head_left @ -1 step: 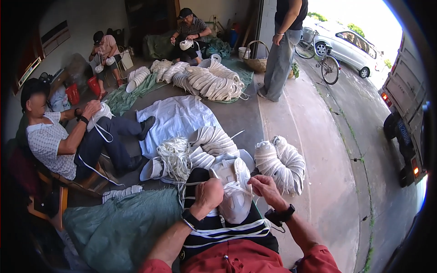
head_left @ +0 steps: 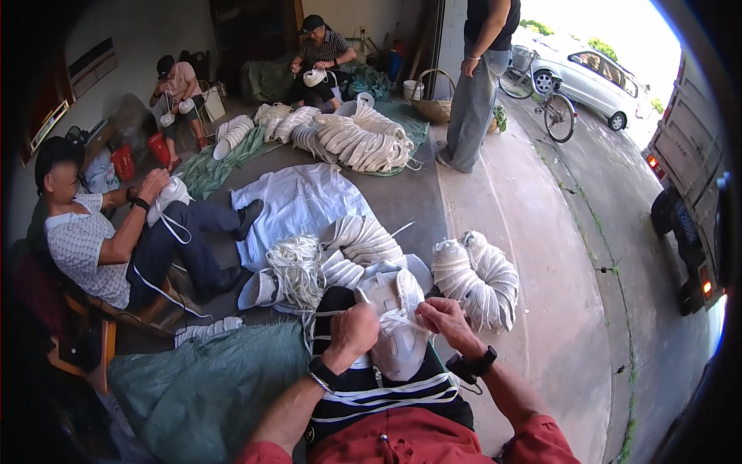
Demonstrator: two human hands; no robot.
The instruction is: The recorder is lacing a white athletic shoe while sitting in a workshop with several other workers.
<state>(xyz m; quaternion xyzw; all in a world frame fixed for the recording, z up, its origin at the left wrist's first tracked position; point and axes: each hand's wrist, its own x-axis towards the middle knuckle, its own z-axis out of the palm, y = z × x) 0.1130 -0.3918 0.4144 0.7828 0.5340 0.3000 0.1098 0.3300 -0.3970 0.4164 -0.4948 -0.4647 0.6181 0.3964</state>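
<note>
A white shoe upper [head_left: 399,340] rests on my lap, toe end toward me, with a white shoelace [head_left: 398,315] strung across its front. My left hand [head_left: 355,326] is closed at the shoe's left side; its fingertips are turned away, and I take it to grip the lace end there. On the other side my right hand [head_left: 446,319] pinches the lace close to the shoe's right edge. Loose white laces [head_left: 394,393] lie across my dark-covered thighs. Beyond the shoe sits a heap of bundled white laces [head_left: 297,267].
Nested white uppers [head_left: 362,240] lie ahead, and a curled stack of them [head_left: 477,278] to the right. A green sheet [head_left: 212,387] spreads at my left, a white sheet [head_left: 301,205] farther off. A seated co-worker [head_left: 100,232] handles a shoe at left; others sit farther back.
My right hand has shifted slightly left, nearer the shoe. The left hand and the shoe stay almost where they were.
</note>
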